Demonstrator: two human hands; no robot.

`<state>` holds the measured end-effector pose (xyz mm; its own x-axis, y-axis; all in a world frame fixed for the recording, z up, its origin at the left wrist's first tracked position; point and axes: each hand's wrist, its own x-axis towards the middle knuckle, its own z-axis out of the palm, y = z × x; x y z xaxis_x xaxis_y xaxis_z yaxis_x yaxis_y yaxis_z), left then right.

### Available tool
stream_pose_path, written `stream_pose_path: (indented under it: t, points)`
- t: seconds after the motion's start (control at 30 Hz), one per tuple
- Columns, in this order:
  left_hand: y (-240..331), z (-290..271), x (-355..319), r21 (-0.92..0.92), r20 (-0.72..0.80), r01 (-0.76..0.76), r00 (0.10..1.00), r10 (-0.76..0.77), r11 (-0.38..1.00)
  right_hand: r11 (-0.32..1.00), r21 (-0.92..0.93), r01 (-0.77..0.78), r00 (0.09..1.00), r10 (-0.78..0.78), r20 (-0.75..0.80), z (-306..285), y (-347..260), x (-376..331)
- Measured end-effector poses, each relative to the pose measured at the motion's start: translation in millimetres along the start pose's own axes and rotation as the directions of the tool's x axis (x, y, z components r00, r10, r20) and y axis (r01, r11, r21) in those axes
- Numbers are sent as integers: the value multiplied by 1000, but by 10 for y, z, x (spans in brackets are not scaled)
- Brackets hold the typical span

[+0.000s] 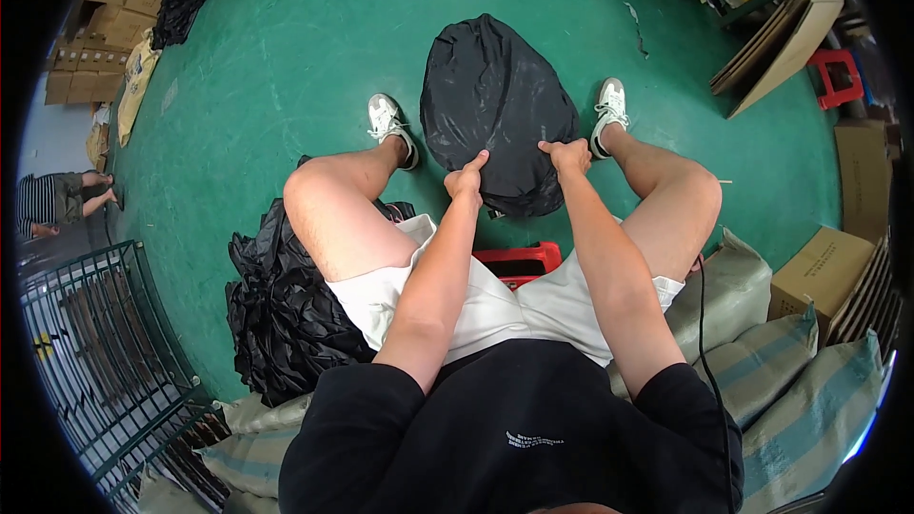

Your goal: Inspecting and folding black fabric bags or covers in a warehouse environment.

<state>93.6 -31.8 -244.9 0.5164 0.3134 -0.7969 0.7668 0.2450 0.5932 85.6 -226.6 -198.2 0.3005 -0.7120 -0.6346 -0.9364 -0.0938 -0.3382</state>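
A bulging black fabric bag (495,86), rounded and creased, stands between my feet. Its top narrows away from me, and a lower edge hangs nearest my lap. My left hand (466,176) grips the near left side, thumb lying on the cloth and fingers curled beneath. On the near right side my right hand (568,158) holds the same bag in a like way, its thumb pressed on the fabric. The fingers under the bag are mostly hidden. I am seated on a red plastic stool (524,262), partly visible between my thighs.
Crumpled black bags (286,314) lie by my left leg. Stuffed woven sacks (809,419) lie behind me on both sides. To the right are cardboard boxes (821,266), leaning cardboard sheets (776,43) and another red stool (838,76). A green metal rack (105,343) and another person (62,200) are at left.
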Motion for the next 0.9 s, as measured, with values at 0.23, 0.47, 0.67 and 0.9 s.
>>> stream_pose_path:
  t: [0.23, 0.47, 0.67, 0.9]
  points:
    - [23, -207, 37, -59, 54, -155, 986, 158, 986, 980, -136, 148, 985, -158, -68, 214, 4, -229]
    - [-9, -16, -91, -238, 180, -51, 979, 96, 970, 965, -31, 261, 945, -262, -195, 226, 302, -22]
    - [-76, 83, -149, -399, 271, 75, 962, 39, 914, 806, 574, -146, 981, 42, 191, 322, 594, 194]
    - [-162, 59, 33, -393, 178, 54, 984, 19, 918, 823, 567, -38, 998, 4, 61, 510, 512, -269]
